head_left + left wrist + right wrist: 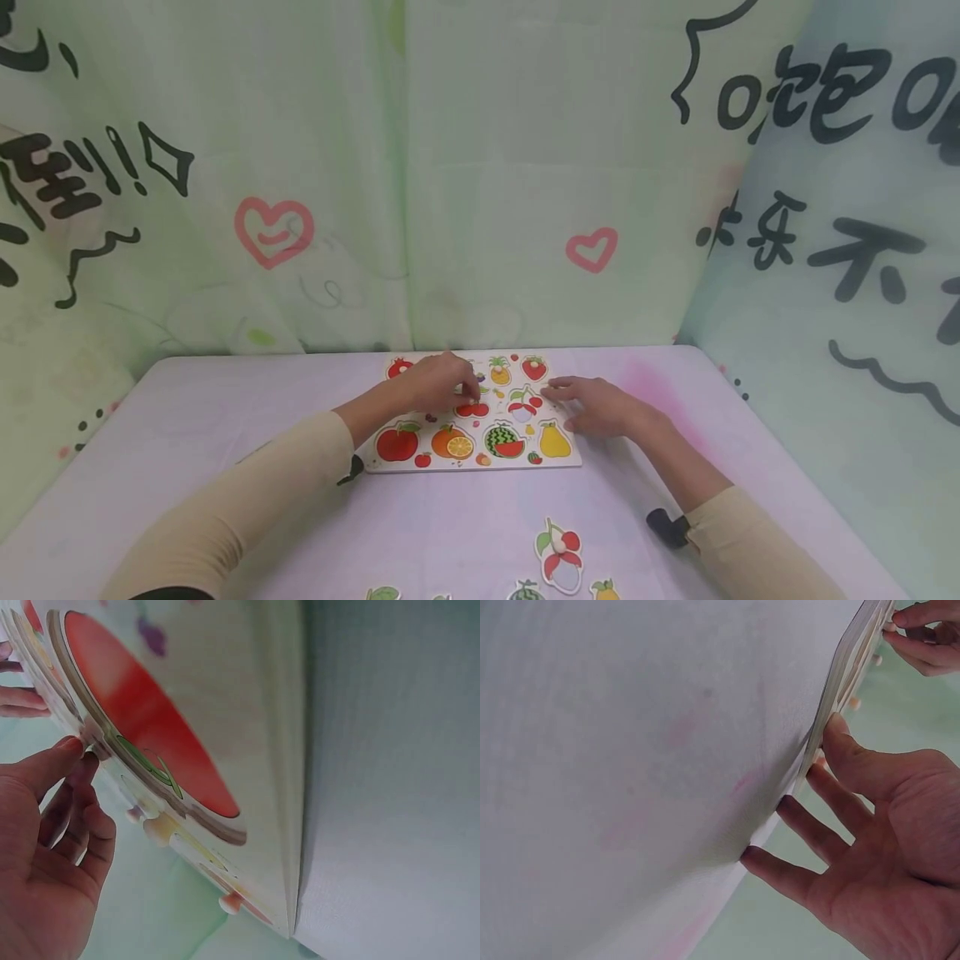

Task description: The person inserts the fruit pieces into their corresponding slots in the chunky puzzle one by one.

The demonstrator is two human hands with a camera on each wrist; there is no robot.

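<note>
The left hand (448,383) is pinching a knob (889,627) near the middle of the board (555,465); the right hand (600,407), released and fingers spread, is touching the board's right edge. The board is lying on the counter (450,521), and loose fruit pieces (561,573) are lying in front of it.

Your right hand (885,862) has its fingers spread, the thumb tip against the edge of a thin, pale flat board (844,675) and the index fingertip just beside it. Two more fingertips appear to touch the white, pink-smudged table (660,757) near its edge, where a pale green backdrop (757,922) begins. Farther along the board, your left hand (934,654) pinches a small, pale round knob (889,627).
</note>
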